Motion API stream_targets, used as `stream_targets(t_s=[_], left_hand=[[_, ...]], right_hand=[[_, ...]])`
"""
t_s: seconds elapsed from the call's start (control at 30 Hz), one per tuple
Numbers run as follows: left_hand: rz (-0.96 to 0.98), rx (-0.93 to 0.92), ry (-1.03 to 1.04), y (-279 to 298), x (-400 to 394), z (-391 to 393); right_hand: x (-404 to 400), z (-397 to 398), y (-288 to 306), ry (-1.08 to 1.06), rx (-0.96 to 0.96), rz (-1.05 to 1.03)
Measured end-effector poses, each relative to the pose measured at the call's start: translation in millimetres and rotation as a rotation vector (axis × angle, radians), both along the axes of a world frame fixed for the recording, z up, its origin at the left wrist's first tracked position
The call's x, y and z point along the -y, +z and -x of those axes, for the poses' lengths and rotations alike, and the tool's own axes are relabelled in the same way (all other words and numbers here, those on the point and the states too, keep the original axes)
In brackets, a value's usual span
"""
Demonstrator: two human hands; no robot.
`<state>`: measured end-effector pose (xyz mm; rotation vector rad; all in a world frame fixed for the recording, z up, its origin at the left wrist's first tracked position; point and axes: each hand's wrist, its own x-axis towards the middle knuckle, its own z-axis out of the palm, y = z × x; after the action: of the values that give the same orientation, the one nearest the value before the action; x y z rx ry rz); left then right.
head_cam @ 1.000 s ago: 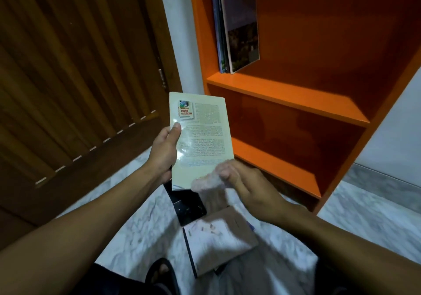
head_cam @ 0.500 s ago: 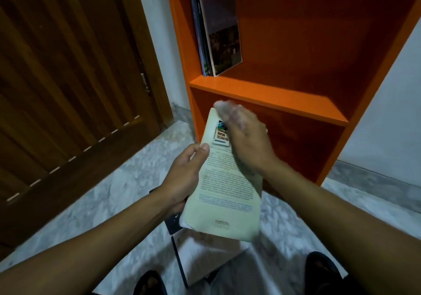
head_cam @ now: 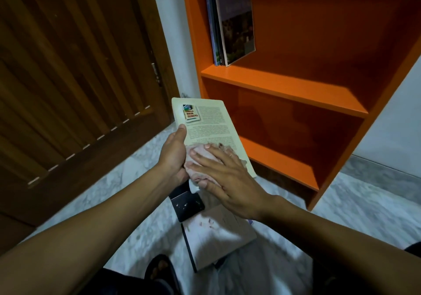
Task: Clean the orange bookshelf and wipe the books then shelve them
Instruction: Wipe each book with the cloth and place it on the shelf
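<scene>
At centre frame, the left hand (head_cam: pixel 173 153) grips a cream paperback (head_cam: pixel 209 123) by its edge, thumb on the cover. The right hand (head_cam: pixel 224 176), fingers flat, presses a pale cloth (head_cam: pixel 198 158) on it. The orange bookshelf (head_cam: pixel 284 85) fills the upper right.

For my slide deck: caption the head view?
Right hand wipes cream book, held by left hand, with cloth.
</scene>
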<state>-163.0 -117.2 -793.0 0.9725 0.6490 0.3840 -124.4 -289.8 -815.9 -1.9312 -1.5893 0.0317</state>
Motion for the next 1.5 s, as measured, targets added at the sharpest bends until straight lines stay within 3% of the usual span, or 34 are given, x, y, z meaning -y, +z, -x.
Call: stream_targets(t_s=[0.3, 0.43, 0.53, 0.63, 0.8, 0.97, 1.07, 1.13, 1.23, 1.33, 1.4, 1.5], left_hand=[[-0.07, 0.053, 0.041, 17, -23, 8], [-0.171, 0.043, 0.058, 24, -24, 14], [-0.158, 0.06, 0.051, 28, -24, 20], [-0.131, 0.095, 0.026, 34, -20, 24], [-0.164, 0.041, -0.041, 37, -14, 25], [-0.387, -0.083, -0.069, 31, -3, 23], [-0.773, -0.234, -0.004, 34, 7, 17], [-0.922, -0.17, -0.019, 37, 14, 12], [-0.821, -0.099, -0.169, 37, 42, 5], [-0.8, -0.203, -0.028, 25, 58, -5], [-0.691, -0.274, 0.078, 22, 59, -9], [-0.448, -0.237, 0.129, 13, 45, -13]], right_hand=[[15, 10, 7, 0.067, -0.22, -0.137], [19, -12, 27, -0.072, -0.475, -0.142], [27, -38, 33, -0.269, -0.543, -0.149], [35, -51, 35, -0.397, -0.769, -0.047], [32, -48, 41, -0.163, -1.14, 0.095], [28, -35, 39, -0.21, -1.219, 0.027], [26, -29, 43, -0.219, -1.163, -0.021], [23, -22, 47, -0.264, -1.058, -0.043], [18, -12, 44, -0.406, -0.708, -0.017], [19, -2, 41, -0.47, -0.184, 0.141], [19, 4, 45, -0.471, -0.03, 0.2], [17, 11, 49, -0.43, 0.09, 0.319]])
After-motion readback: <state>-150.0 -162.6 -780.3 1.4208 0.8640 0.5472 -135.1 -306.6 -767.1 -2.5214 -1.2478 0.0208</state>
